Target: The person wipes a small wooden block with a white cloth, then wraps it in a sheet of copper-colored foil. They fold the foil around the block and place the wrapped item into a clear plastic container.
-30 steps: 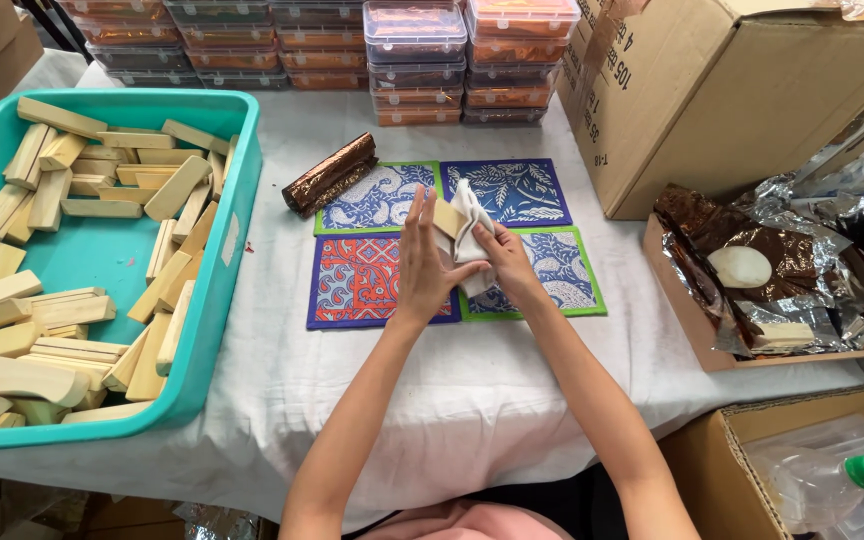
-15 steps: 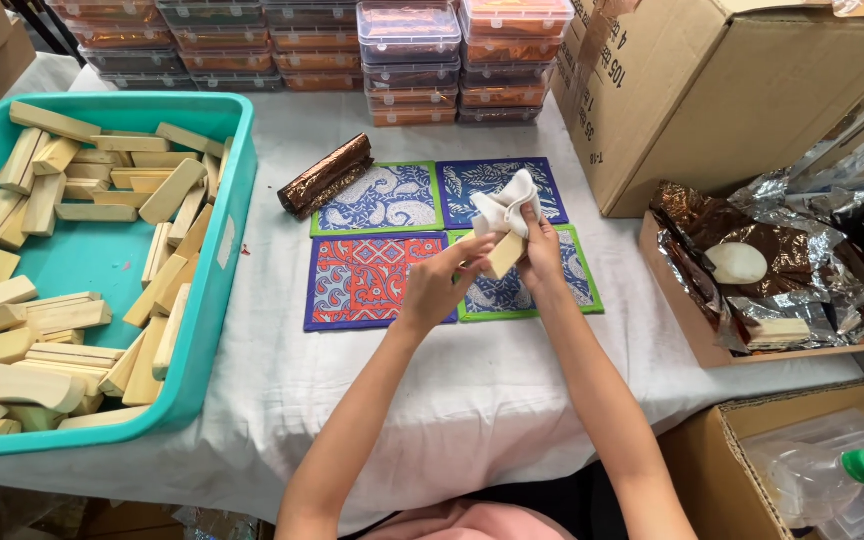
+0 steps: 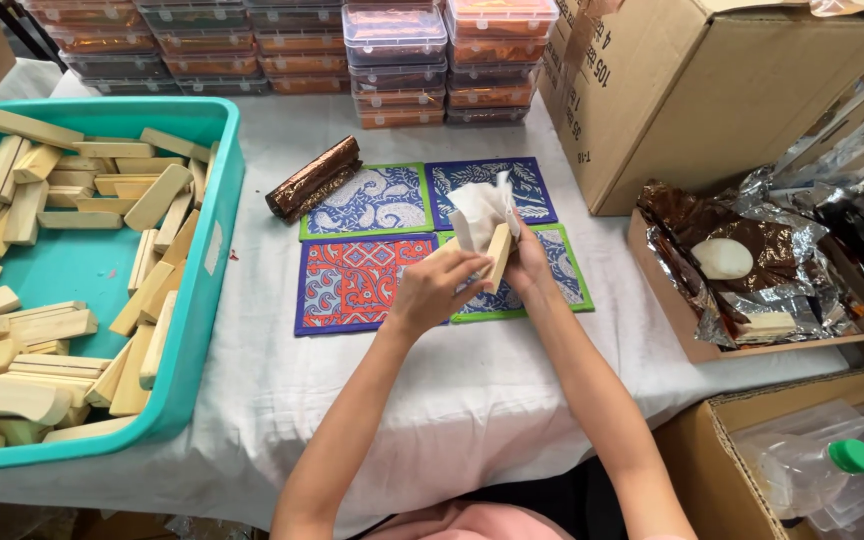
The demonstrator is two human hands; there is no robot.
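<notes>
Left hand (image 3: pixel 432 290) pinches wooden block (image 3: pixel 498 257), held upright above the mats (image 3: pixel 352 280) at table centre. Right hand (image 3: pixel 529 262) clasps white cloth (image 3: pixel 480 207) against block; fingers partly hidden, grip probably closed. Teal bin (image 3: pixel 214 240) of blocks at table's left edge.

Pale matt wooden block (image 3: pixel 498 256), soft white cloth (image 3: pixel 476 209), glossy teal plastic tub (image 3: pixel 214 240)

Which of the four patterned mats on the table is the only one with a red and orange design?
The front-left mat, with the purple border, nearest the teal tray. The other three are blue and white: two with green borders, one with a dark blue border.
</notes>
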